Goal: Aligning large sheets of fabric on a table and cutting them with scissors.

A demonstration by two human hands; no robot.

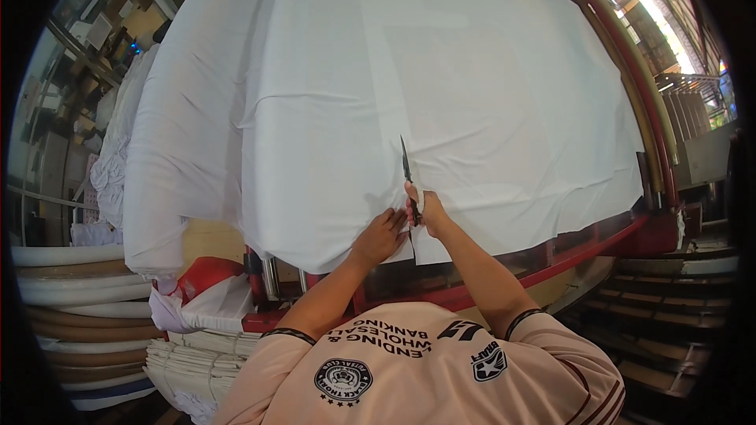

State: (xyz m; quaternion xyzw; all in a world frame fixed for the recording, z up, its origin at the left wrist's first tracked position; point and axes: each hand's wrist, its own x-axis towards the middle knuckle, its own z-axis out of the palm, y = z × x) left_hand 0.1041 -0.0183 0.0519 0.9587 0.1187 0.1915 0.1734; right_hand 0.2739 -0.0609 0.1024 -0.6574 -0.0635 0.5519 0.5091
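A wide sheet of white fabric is spread over a red-framed machine in front of me. My right hand grips a pair of scissors, whose dark blades point away from me along the cloth. A light-coloured handle shows beside the fingers. From the fabric's near edge, a short slit runs up to the scissors. Just left of that slit, my left hand has its fingers closed on the cloth, which puckers around the fingertips. The thumb's grip is partly hidden.
A thick roll of white fabric lies along the left side. Below it are stacked long rolls and a pile of folded cloth. The red frame runs under the fabric's near edge. Long bars border the right side.
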